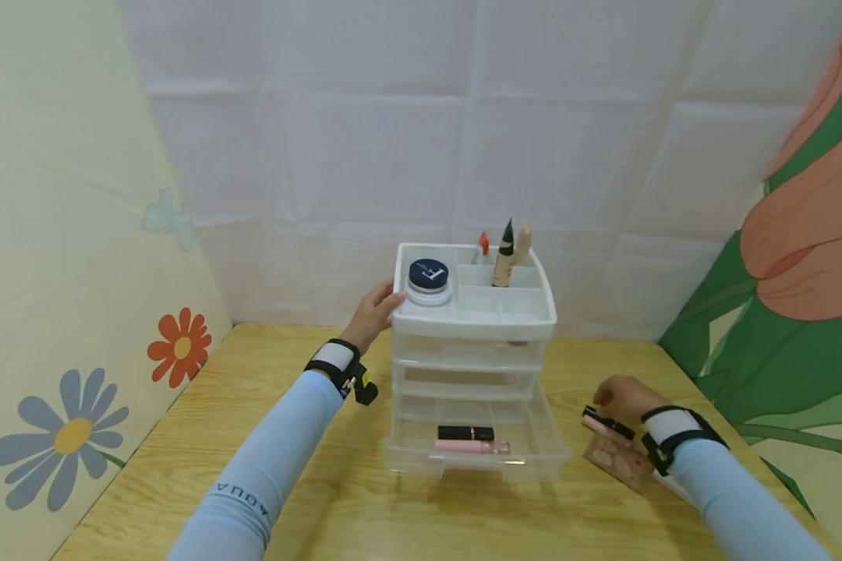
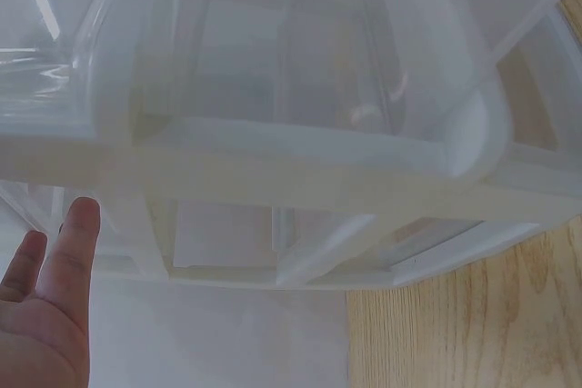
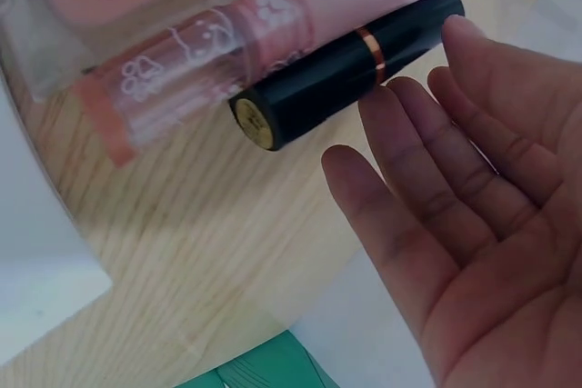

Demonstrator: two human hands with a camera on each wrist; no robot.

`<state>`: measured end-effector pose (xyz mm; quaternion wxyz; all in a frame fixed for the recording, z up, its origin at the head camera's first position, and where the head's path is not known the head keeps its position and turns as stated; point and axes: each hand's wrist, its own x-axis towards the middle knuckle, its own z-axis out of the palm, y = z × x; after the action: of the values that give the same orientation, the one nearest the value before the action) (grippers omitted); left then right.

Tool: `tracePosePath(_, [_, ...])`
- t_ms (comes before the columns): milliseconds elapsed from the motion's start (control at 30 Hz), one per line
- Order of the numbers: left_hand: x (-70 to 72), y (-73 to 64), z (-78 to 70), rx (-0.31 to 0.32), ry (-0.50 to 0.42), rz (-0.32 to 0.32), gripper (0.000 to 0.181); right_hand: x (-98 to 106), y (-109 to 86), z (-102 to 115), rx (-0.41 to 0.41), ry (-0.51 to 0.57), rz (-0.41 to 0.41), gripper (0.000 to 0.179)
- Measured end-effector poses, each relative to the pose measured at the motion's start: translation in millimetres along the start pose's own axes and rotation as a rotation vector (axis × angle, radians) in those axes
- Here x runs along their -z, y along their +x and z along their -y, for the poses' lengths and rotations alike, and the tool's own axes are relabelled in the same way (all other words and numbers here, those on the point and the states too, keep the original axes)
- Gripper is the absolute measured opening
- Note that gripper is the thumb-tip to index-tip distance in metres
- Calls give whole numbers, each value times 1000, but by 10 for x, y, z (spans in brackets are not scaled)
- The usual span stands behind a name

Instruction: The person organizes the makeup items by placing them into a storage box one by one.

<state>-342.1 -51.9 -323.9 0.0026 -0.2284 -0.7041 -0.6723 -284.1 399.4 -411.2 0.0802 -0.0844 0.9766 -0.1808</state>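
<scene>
A white organizer (image 1: 473, 329) with clear drawers stands on the wooden table. My left hand (image 1: 373, 313) rests against its upper left side, thumb near the top rim; two straight fingers (image 2: 71, 265) show in the left wrist view. The bottom drawer (image 1: 554, 452) is pulled out, holding a black lipstick tube (image 1: 456, 432) and a pink tube (image 1: 459, 446). To the right, my right hand (image 1: 624, 399) is at another black lipstick tube (image 3: 309, 88), thumb and fingertips right at its side, fingers spread loosely. Beside that lipstick lies a pink lip gloss tube (image 3: 186, 61) with a clear section.
On the organizer's top sit a jar with a navy lid (image 1: 428, 274), a black-tipped beige tube (image 1: 504, 261) and an orange-tipped item (image 1: 483, 245). A pinkish palette (image 1: 619, 465) lies by my right hand, with a white flat item (image 1: 673, 487) beside it. Printed cloth walls surround the table.
</scene>
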Motion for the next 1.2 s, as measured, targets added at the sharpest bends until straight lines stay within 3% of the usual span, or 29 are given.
tracePosePath(233, [2,11,13,-8,-20,1,57,-28,28,-24,-30,8,20,15])
tracePosePath(800, [-2,6,6,6,-20,-1,59,-87,-50,60,27,59,-2,10])
tracePosePath(1200, [-3,4,-3,10,-13,-4,60,-87,-55,49,34,5,-13,9])
